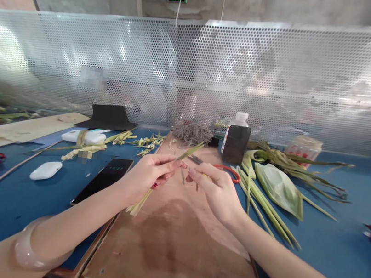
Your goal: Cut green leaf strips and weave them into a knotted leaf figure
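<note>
Leaf strips (166,173) sit pinched in our left hand (147,175) above the brown board (172,248) on the worktop; our right hand (214,190) closes its fingers on one strip's tip (keep it taut, fold slowly).

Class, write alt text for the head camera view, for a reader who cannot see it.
Two bare hands, the left hand and right hand, hold thin green leaf strips over a brown board on a blue table. A black phone lies left of the board; loose leaves lie to its right, before a perforated metal screen.
</note>
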A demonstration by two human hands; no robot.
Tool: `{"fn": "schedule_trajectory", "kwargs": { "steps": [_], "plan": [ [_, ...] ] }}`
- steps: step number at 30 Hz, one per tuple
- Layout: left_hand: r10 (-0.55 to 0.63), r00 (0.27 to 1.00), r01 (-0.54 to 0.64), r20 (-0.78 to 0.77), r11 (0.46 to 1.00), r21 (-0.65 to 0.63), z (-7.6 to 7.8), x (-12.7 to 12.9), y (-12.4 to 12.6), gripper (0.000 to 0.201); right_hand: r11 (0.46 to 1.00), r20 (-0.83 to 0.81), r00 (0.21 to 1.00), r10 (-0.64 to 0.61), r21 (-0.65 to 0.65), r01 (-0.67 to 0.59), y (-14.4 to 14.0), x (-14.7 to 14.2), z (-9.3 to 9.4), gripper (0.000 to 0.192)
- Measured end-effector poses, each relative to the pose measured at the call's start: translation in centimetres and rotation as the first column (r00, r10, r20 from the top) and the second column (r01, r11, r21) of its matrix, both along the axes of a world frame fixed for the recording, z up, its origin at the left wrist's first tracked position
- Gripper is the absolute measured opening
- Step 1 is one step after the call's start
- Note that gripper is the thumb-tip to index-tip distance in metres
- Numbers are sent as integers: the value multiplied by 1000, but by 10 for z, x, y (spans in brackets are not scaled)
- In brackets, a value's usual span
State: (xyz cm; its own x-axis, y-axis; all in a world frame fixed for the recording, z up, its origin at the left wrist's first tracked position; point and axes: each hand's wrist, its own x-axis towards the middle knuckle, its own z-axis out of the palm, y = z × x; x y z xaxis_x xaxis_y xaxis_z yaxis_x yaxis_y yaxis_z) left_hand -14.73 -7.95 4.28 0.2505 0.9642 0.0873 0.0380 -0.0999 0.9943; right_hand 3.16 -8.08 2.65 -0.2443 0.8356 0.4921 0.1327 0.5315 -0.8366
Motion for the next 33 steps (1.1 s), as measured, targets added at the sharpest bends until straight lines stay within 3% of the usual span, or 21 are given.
{"fn": "schedule_trajectory", "kwargs": {
  "steps": [5, 10, 16, 24, 29, 33],
  "plan": [
    [-64, 997, 67, 52, 996, -55, -1, -1, 0, 20, 992, -42, 999, 28, -124, -33, 4, 4, 3, 27],
    [-159, 979, 169, 131, 983, -71, -2, -1, 1, 20, 994, -31, 999, 15, -105, -18, 4, 5, 6, 28],
    [-175, 974, 185, 142, 981, -60, -2, 1, 0, 22, 998, 5, 1000, -28, -56, 28, 2, 7, 10, 25],
    [-256, 965, 257, -62, 967, -1, -1, -4, -2, 25, 984, 165, 984, 69, 149, -94, 6, 15, 15, 28],
    [-345, 911, 350, -225, 937, -21, 6, -4, -9, 28, 914, 336, 926, 175, 295, -280, 11, 24, 17, 29],
    [-378, 860, 371, -344, 924, -88, 10, 2, -14, 29, 840, 462, 869, 175, 391, -377, 14, 29, 22, 21]
  ]
}}
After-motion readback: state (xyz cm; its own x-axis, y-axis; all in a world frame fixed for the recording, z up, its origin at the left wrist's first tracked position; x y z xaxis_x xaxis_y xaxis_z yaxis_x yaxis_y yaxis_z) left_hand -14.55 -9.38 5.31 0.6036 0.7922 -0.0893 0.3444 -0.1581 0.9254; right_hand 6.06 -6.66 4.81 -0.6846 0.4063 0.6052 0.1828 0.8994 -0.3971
